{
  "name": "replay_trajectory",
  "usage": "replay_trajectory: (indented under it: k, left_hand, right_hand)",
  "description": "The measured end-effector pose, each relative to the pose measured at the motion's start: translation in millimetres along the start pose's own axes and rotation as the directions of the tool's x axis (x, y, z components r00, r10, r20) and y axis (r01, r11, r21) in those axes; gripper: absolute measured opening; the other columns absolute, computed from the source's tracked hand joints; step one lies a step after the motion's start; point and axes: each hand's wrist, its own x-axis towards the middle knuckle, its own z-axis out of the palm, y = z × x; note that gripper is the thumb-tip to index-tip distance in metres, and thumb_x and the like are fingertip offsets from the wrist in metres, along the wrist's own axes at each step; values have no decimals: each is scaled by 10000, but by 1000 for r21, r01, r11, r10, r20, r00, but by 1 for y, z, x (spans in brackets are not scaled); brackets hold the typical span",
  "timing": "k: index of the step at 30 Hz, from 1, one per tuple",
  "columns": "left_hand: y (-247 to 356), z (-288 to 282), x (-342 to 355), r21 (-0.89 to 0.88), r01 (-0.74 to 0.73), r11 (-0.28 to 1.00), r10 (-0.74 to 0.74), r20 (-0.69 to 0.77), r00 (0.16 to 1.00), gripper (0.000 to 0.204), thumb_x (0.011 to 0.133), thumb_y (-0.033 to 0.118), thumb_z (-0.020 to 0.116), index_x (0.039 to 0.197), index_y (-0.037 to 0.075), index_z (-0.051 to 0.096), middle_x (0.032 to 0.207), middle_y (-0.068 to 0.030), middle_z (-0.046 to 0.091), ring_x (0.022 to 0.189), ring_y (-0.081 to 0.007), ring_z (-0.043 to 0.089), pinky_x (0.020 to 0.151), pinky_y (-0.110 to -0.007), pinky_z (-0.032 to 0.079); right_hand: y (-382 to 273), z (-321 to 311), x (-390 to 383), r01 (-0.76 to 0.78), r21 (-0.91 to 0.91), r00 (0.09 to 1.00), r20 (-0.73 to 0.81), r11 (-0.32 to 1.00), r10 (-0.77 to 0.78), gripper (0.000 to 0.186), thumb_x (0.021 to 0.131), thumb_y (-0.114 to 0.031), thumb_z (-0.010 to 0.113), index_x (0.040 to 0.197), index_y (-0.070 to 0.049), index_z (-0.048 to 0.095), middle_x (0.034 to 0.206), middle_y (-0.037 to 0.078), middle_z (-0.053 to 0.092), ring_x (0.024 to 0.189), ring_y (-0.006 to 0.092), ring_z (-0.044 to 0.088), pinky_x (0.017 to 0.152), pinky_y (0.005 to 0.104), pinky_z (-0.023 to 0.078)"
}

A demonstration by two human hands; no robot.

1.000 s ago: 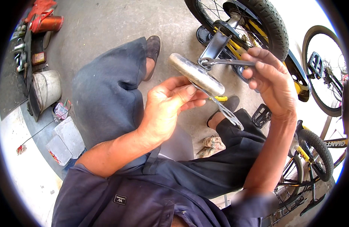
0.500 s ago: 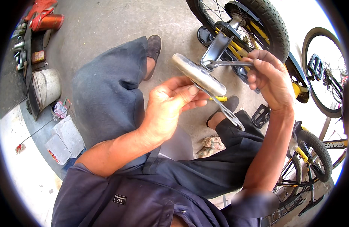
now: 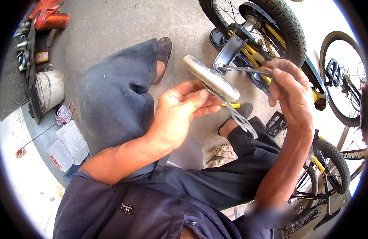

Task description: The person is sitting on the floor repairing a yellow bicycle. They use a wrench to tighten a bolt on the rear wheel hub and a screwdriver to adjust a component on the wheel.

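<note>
My left hand (image 3: pixel 178 109) grips a small pale wheel (image 3: pixel 210 77) and a flat metal piece (image 3: pixel 235 115) with a slotted end, which slants out below it toward the lower right. In my right hand (image 3: pixel 289 91) is a metal wrench (image 3: pixel 245 69), its far head at the joint between the wheel and a bent metal bracket (image 3: pixel 229 49). Behind the bracket lies a black and yellow bicycle with a thick-tyred wheel (image 3: pixel 291 36). Whether the wrench head sits fully on a nut is too small to tell.
More bicycles (image 3: pixel 337 163) stand at the right, near a loose-looking black pedal (image 3: pixel 276 123). At the left are a tool board (image 3: pixel 12 91), a red can (image 3: pixel 52 22), a pale bucket (image 3: pixel 50 89) and grey blocks (image 3: pixel 72 143). My legs and shoes surround the work on the concrete floor (image 3: pixel 104 20).
My right hand has shifted slightly down and rightward, its grip on the wrench changing a little. The wheel in my left hand sits marginally further right in the view.
</note>
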Motion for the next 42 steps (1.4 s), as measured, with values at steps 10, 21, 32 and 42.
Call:
replay_trajectory:
  k: [10,21,32,42]
  left_hand:
    - [3,5,-4,8,2,1000,-3,73,997,324,975,91,483,1264,-55,472,1160,-134,599,1057,-230,609,888,-344,537]
    - [-8,-2,-3,14,-24,1000,23,91,996,377,972,78,490,1317,-56,421,1175,-132,592,1036,-188,609,895,-300,536]
    - [-14,-2,-5,-23,-46,999,48,85,995,370,969,124,513,1297,-34,446,1131,-111,608,1020,-202,625,867,-317,543]
    - [-15,5,2,-154,-15,988,12,-24,1000,312,900,142,644,1110,-30,490,959,-105,637,844,-187,656,748,-290,575]
  right_hand:
    - [0,3,-3,0,-2,999,-50,1000,0,193,854,-109,629,995,23,633,895,129,674,515,64,532,455,210,470]
    - [0,6,-1,0,-40,996,-86,999,-4,245,857,-129,633,1018,55,609,866,133,662,500,57,517,424,194,455]
    - [2,6,1,0,-35,996,-85,999,-3,245,862,-133,629,1016,57,610,873,132,664,499,45,508,412,187,449]
    - [-1,7,2,-29,-20,996,-80,999,28,216,864,-103,612,1019,47,605,882,131,664,501,68,514,432,209,460]
